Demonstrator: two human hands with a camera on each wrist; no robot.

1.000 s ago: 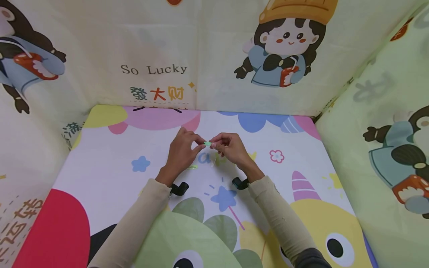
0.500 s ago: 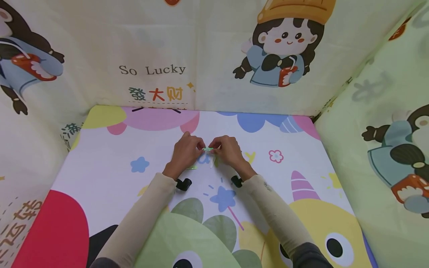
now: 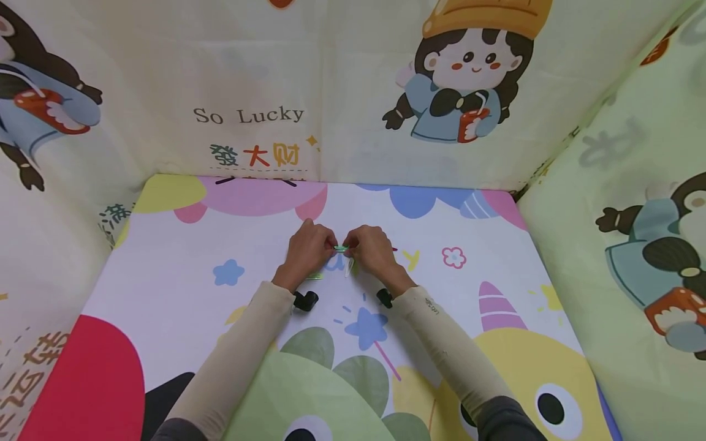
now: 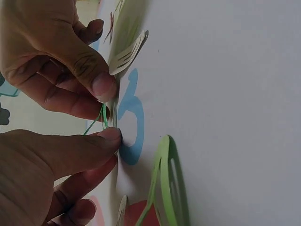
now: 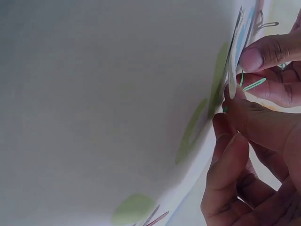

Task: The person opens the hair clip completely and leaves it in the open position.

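A small green snap hair clip point(image 3: 341, 248) is stretched between my two hands, a little above the table. My left hand point(image 3: 311, 248) pinches one end with thumb and forefinger; my right hand point(image 3: 372, 250) pinches the other. Two thin green strips of the clip point(image 4: 104, 115) stand apart in the left wrist view, its ends hidden by fingertips. Below the left hand lies a lime green hair clip point(image 3: 315, 276), also plain in the left wrist view. Just under the right hand is a white hair clip point(image 3: 349, 267) with slots.
A red, thin thing point(image 3: 394, 249) shows past the right hand, partly hidden. Another clip-shaped thing point(image 5: 269, 23) appears at the top of the right wrist view. The cartoon-printed table point(image 3: 182, 269) is bounded by printed cloth walls point(image 3: 353, 147) at the back and both sides.
Both hands have come down and slightly nearer with the green hair clip between them. The red thing beyond the right hand has come into sight.
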